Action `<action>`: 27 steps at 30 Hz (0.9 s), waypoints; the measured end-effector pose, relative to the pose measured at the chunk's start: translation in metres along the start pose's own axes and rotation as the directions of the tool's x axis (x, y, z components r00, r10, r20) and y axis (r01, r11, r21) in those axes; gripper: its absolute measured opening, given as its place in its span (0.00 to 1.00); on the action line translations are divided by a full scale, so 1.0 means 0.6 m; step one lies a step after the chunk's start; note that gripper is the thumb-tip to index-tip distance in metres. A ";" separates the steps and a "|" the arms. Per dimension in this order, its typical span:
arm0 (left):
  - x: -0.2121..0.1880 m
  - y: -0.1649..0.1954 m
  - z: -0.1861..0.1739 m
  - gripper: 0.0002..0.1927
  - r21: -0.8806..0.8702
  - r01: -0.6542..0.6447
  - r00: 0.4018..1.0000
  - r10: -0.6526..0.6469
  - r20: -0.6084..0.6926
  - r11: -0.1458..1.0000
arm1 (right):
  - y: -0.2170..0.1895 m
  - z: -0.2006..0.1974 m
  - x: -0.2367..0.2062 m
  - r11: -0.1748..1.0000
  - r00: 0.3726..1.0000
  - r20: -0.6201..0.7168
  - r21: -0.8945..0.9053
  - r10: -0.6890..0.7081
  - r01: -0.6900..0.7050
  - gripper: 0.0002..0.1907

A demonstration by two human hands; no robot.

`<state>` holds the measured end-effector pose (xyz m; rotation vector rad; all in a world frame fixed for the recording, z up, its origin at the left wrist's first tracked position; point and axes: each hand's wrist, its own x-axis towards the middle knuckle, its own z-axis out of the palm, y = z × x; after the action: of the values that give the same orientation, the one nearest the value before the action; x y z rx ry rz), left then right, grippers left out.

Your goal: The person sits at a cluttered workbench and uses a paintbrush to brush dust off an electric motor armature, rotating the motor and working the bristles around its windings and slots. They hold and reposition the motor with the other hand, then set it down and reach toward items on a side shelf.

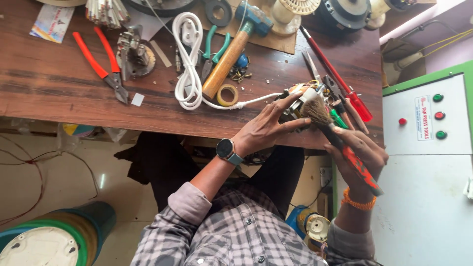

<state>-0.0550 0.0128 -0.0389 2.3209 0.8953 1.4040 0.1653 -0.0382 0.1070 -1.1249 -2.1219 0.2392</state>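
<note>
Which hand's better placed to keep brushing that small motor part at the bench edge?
Right. The right hand already grips the brush, bristles on the motor part. The left hand is steadying that part, fingers spread.

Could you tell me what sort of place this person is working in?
Probably an electrical repair workshop: a worn wooden bench strewn with pliers, a hammer and screwdrivers, beside a control cabinet with indicator lamps.

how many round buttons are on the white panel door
4: a green button at top, a red button under it, another green button lowest, and a small red button to their left. None looks hidden.
</note>
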 end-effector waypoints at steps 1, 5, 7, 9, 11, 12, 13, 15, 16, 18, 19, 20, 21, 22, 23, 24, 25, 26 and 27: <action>0.001 0.000 -0.002 0.49 -0.026 -0.005 1.000 0.004 -0.020 1.000 | -0.009 0.012 0.017 1.000 1.000 0.008 0.009 -0.023 0.022 0.23; 0.003 0.003 -0.006 0.48 -0.128 -0.015 0.998 0.007 -0.059 0.992 | -0.048 0.020 0.057 0.999 0.996 0.089 -0.040 0.028 -0.024 0.20; 0.003 0.003 -0.006 0.49 -0.115 -0.005 0.999 0.000 -0.046 0.993 | -0.057 0.001 0.055 0.971 0.955 0.185 -0.108 0.231 -0.214 0.19; 0.002 0.001 -0.004 0.50 -0.053 0.003 1.000 -0.003 -0.014 0.999 | -0.062 -0.038 0.034 0.850 0.800 0.288 -0.210 0.526 -0.484 0.19; 0.002 -0.002 0.000 0.51 -0.099 0.024 0.999 -0.028 -0.043 0.995 | -0.053 -0.057 0.015 0.786 0.678 0.420 -0.461 0.603 -0.413 0.18; 0.002 -0.004 0.003 0.52 -0.124 0.031 0.998 -0.038 -0.055 0.992 | -0.052 -0.064 0.003 0.737 0.603 0.461 -0.575 0.650 -0.355 0.17; 0.002 -0.007 0.006 0.53 -0.138 0.040 0.997 -0.048 -0.054 0.990 | -0.054 -0.072 -0.007 0.770 0.668 0.407 -0.467 0.623 -0.434 0.18; 0.001 -0.012 0.010 0.54 -0.161 0.067 0.995 -0.078 -0.064 0.985 | -0.061 -0.076 -0.011 0.816 0.769 0.276 -0.225 0.577 -0.532 0.20; -0.001 -0.013 0.012 0.54 -0.137 0.061 0.996 -0.070 -0.061 0.989 | -0.066 -0.072 -0.006 0.879 0.847 0.236 -0.119 0.476 -0.461 0.20; -0.002 -0.014 0.014 0.54 -0.092 0.043 0.998 -0.047 -0.042 0.995 | -0.076 -0.059 0.019 0.955 0.956 0.105 0.081 0.275 -0.284 0.19; -0.003 -0.014 0.015 0.54 -0.095 0.042 0.998 -0.045 -0.032 0.995 | -0.078 -0.044 0.037 0.971 0.975 0.051 0.098 0.215 -0.219 0.19; -0.003 -0.013 0.014 0.54 -0.094 0.041 0.999 -0.044 -0.027 0.995 | -0.078 -0.029 0.054 0.983 0.989 -0.002 0.110 0.148 -0.147 0.19; -0.003 -0.012 0.013 0.55 -0.090 0.044 0.999 -0.046 -0.024 0.995 | -0.077 -0.014 0.067 0.994 0.996 0.014 0.060 0.093 -0.094 0.18; -0.002 -0.010 0.012 0.54 -0.129 0.054 0.997 -0.059 -0.039 0.990 | -0.075 -0.002 0.075 0.999 0.999 0.032 0.012 0.038 -0.038 0.17; -0.001 -0.009 0.010 0.54 -0.164 0.062 0.996 -0.072 -0.054 0.985 | -0.072 0.001 0.077 0.999 0.999 0.051 -0.033 -0.019 0.021 0.16; 0.001 -0.008 0.007 0.54 -0.197 0.069 0.994 -0.085 -0.069 0.978 | -0.066 0.001 0.074 0.994 0.991 0.085 0.022 0.102 -0.104 0.16; 0.003 -0.007 0.006 0.53 -0.207 0.062 0.995 -0.078 -0.070 0.976 | -0.060 -0.006 0.064 0.971 0.967 0.131 0.072 0.219 -0.229 0.16; 0.006 -0.005 0.006 0.53 -0.220 0.055 0.995 -0.072 -0.072 0.974 | -0.057 -0.017 0.048 0.929 0.926 0.185 0.112 0.328 -0.352 0.17; 0.008 -0.006 0.006 0.52 -0.234 0.049 0.994 -0.069 -0.079 0.971 | -0.046 -0.036 0.036 0.926 0.890 0.265 -0.033 0.371 -0.376 0.16</action>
<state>-0.0515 0.0185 -0.0392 2.0590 0.7702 1.5071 0.1538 -0.0417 0.1467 -1.5615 -2.1055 0.6214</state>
